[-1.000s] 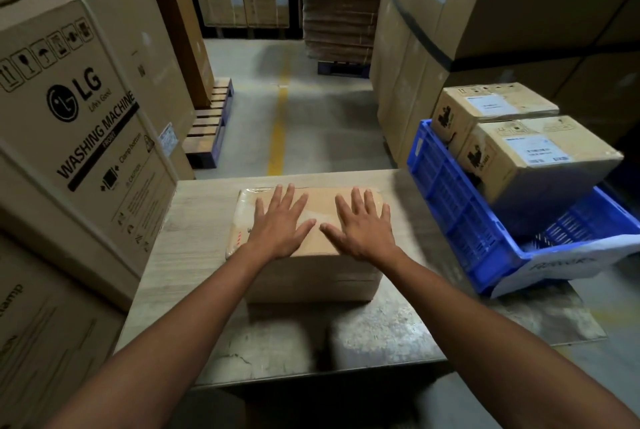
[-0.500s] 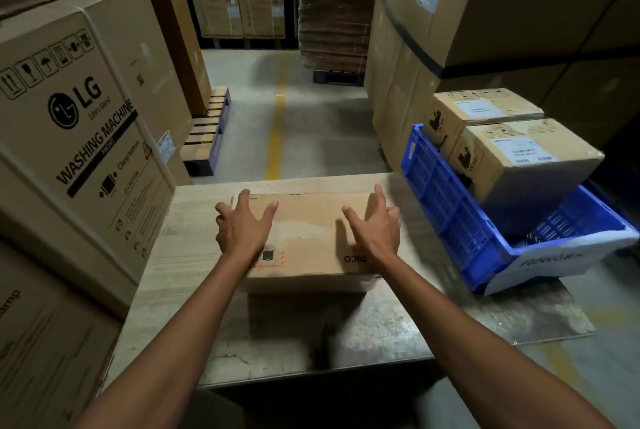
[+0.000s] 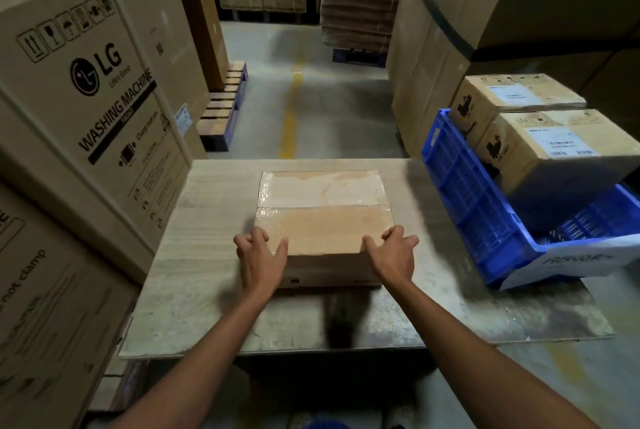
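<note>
**Reader:** Where does the cardboard box (image 3: pixel 323 220) lie in this view?

**Legend:** Flat on the tabletop (image 3: pixel 207 255), about midway across it. Its taped top faces upward, a seam runs left to right across that face, and its near side faces the person.

**Reader:** How do the hands stand relative to it?

**Legend:** The left hand (image 3: pixel 259 257) grips the near left corner and the right hand (image 3: pixel 393 255) grips the near right corner. The forearms reach in from the bottom edge of the view, one on each side of the box.

**Reader:** And the fingers?

**Legend:** On each hand the thumb lies on the top face close to the near edge and points inward. The fingers (image 3: pixel 258 237) curl at the corner against the side of the box. The box thus sits between the two hands, held at both near corners, and its far half is untouched. Whether its underside is off the tabletop cannot be told.

**Reader:** What surrounds the work?

**Legend:** A blue crate (image 3: pixel 467 186) stands tilted at the right of the tabletop and holds two smaller labelled cartons (image 3: pixel 554 148). A large washing machine carton (image 3: pixel 86 99) stands just beside the tabletop on the left. Beyond, a yellow floor line (image 3: pixel 291 110) runs down the aisle, with a wooden pallet (image 3: pixel 225 106) to its left
</note>
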Tool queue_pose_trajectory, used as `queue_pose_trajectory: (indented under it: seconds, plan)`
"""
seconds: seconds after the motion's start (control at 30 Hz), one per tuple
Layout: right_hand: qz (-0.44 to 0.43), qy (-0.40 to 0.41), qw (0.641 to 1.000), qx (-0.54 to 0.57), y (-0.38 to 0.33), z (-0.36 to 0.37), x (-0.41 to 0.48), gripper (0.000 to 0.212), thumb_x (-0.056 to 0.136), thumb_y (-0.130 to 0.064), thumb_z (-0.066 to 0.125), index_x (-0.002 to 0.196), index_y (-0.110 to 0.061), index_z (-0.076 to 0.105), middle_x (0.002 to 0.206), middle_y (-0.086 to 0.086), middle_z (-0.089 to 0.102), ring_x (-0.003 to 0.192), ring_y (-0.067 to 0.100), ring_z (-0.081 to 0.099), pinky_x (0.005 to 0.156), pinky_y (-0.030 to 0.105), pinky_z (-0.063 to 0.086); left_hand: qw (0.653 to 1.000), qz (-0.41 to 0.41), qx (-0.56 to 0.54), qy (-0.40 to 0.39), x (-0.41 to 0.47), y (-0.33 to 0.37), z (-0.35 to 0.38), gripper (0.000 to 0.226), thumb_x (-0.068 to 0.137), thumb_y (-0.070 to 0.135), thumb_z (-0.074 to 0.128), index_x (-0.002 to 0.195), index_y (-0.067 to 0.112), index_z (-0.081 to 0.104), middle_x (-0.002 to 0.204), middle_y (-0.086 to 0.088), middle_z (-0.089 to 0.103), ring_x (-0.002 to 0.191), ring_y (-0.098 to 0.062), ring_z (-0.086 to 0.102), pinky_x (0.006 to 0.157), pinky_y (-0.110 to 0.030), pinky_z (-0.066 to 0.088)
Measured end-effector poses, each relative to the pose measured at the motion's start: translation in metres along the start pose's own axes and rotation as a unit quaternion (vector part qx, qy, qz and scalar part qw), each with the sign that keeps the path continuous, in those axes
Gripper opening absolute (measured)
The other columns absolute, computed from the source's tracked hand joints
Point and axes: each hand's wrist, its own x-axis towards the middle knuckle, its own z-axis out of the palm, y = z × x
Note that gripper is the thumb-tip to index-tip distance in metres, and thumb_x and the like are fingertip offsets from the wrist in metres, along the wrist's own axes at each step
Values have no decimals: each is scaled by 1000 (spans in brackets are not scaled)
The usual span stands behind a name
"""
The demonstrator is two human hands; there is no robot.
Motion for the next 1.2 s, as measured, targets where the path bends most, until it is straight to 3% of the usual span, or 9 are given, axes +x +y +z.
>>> queue_pose_trajectory:
  seconds: [0.1,0.23,0.33,0.4,0.57,0.67,0.83,1.0,1.2]
  plan:
    - [-29,32,994,-105,1,14,-7,44,90,-44,63,122,-17,49,140,15,41,124,34,51,105,54,39,992,51,114,13,-6,-7,4,33,86,36,72,101,14,52,112,-14,40,102,-34,45,80,-47,51]
    - [-313,44,936,-154,-9,35,-10,52,95,-36,56,139,-8,51,155,24,35,143,41,35,112,54,37,952,220,211,0,8,1,9,40,84,28,73,120,14,63,142,-25,43,135,-43,39,110,-57,36]
    - [-351,-78,910,-208,-24,45,-12,74,96,-55,10,155,-15,31,165,18,17,152,37,16,119,47,23,932,244,238,-127,18,9,11,58,100,46,45,153,24,35,165,-12,15,152,-32,12,121,-48,13]
    - [-332,-110,902,-255,-26,50,-12,82,90,-59,-5,156,-22,27,166,13,17,153,33,13,120,47,16,919,218,271,-183,20,10,15,62,102,55,18,158,30,16,167,-3,3,154,-24,0,122,-46,3]
    - [-394,-53,876,-272,-31,42,5,46,97,-57,31,120,-25,55,126,5,54,118,28,51,91,43,42,911,213,295,-193,30,20,11,54,104,51,28,154,32,29,165,0,19,152,-23,13,122,-48,10]
    - [-348,-89,884,-300,-38,29,16,53,93,-67,39,129,-30,51,141,6,45,131,29,42,102,54,35,919,195,297,-174,30,20,11,54,102,54,31,152,33,33,164,-1,22,151,-24,15,120,-58,11]
    - [-55,-80,977,-189,-30,14,14,118,69,-86,59,156,-20,13,164,22,-4,148,47,11,108,68,24,953,72,246,-161,26,26,15,63,98,60,38,154,34,27,166,-10,1,152,-34,0,114,-64,15]
    - [43,-58,997,-35,-44,-13,29,76,77,-44,77,138,-18,39,138,15,48,124,38,48,97,54,45,979,23,153,-134,43,39,9,55,93,56,52,143,34,47,160,-6,20,143,-30,13,108,-56,29]
    - [-50,6,999,-2,-87,-68,28,53,81,-17,72,130,-19,53,128,7,51,121,30,48,97,50,49,991,-19,19,-128,53,39,-1,42,94,49,56,132,32,57,147,-5,39,135,-29,25,108,-49,32]
